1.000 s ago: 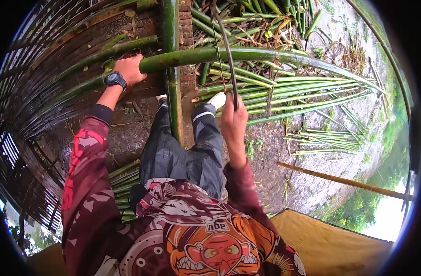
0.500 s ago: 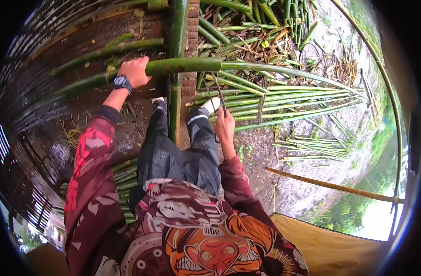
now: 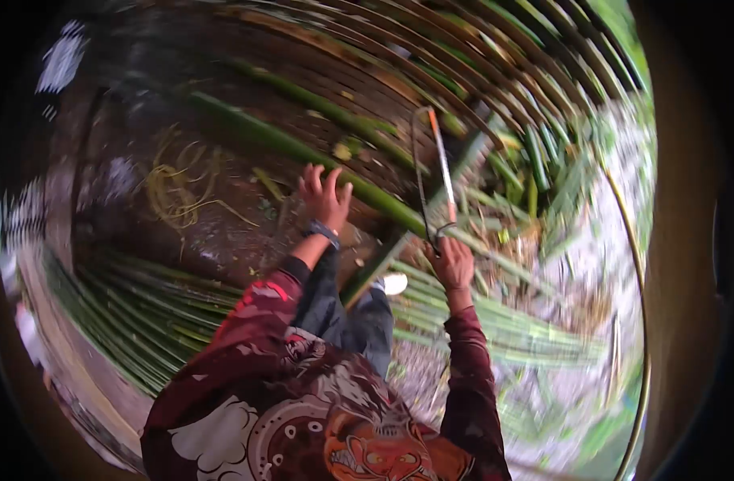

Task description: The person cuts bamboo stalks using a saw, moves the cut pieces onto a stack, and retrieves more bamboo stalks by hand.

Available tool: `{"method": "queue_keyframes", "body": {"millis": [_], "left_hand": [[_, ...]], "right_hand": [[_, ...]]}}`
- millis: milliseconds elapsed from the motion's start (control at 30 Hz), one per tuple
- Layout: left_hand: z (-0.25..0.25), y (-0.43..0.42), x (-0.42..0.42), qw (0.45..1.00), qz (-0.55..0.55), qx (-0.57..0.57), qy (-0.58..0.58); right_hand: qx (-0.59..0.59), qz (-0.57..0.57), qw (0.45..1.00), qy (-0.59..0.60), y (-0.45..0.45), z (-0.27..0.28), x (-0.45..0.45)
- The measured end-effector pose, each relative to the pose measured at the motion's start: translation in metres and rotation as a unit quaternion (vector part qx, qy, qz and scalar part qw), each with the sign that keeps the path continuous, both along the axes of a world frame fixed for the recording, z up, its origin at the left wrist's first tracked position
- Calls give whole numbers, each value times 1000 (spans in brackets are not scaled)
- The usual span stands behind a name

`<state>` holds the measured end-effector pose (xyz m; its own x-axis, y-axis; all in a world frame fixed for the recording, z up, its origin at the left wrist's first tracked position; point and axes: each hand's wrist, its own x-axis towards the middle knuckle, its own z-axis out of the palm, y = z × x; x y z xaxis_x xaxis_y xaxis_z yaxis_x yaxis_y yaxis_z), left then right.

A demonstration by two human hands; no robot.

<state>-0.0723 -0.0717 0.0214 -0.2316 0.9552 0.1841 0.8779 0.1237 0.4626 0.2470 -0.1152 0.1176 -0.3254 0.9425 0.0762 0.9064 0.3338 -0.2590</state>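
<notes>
A long green bamboo pole point(image 3: 375, 196) runs slantwise across the middle, over a thicker bamboo crosspiece point(image 3: 467, 164). My left hand point(image 3: 325, 196), with a watch on its wrist, is beside the pole's near side, its fingers spread. Wrapped round the handle of a bow saw point(image 3: 445, 160) is my right hand point(image 3: 452, 263). The saw stands up from that hand past the pole, near the crosspiece; whether its blade touches the bamboo is unclear through the blur.
Cut bamboo lengths point(image 3: 495, 321) lie beyond my foot on the right. More green poles point(image 3: 135, 313) are bundled at the left. A yellow cord coil point(image 3: 179, 188) lies on the wet ground. A slatted bamboo structure point(image 3: 479, 48) spans the top.
The view has swung to the left. My left hand has let go of the pole and spread its fingers. My right hand has brought the saw up beside the pole.
</notes>
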Motion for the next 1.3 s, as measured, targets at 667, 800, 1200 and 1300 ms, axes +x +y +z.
{"method": "queue_keyframes", "body": {"millis": [667,800,1200,1300], "left_hand": [[-28,-34,-36,381,281,-53,-879],[54,-97,-8,284,289,-126,-906],[98,-187,-251,377,486,63,-786],[157,-235,-374,443,445,293,-721]], "right_hand": [[-178,-82,968,-159,-112,5,42],[-142,-47,978,-147,-119,57,75],[-239,208,947,-55,-19,65,-147],[-326,219,915,-94,-35,104,-315]]}}
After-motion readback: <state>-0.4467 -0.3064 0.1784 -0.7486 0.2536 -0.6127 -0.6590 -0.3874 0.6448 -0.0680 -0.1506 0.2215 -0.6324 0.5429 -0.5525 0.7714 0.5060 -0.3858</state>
